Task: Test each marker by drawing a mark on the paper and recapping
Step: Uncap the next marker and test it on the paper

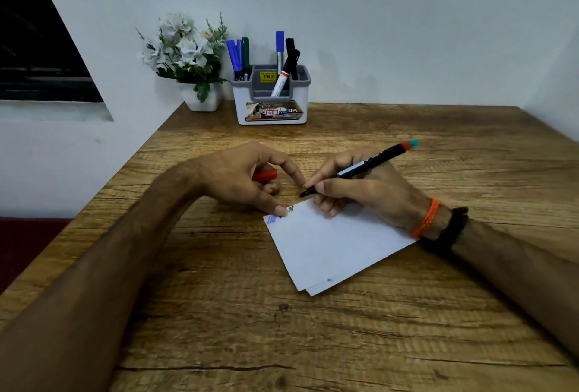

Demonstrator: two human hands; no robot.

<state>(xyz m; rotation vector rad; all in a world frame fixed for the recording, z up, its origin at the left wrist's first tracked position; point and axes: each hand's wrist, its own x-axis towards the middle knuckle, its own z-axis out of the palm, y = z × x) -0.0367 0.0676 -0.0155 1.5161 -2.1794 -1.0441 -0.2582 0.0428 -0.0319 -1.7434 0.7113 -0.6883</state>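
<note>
My right hand (360,191) grips an uncapped black marker (372,163) with a red and teal band at its far end. Its tip hangs just above the table, close to the top corner of the white paper (332,250). My left hand (247,178) holds a red cap (264,175) curled in its fingers, and its thumb presses the paper's upper left corner. Small blue and black marks show on the paper beside that thumb.
A white and grey organiser (271,100) with several capped markers stands at the back of the wooden table (219,313). A white pot of artificial flowers (191,59) sits to its left. The table's left edge runs diagonally by the wall.
</note>
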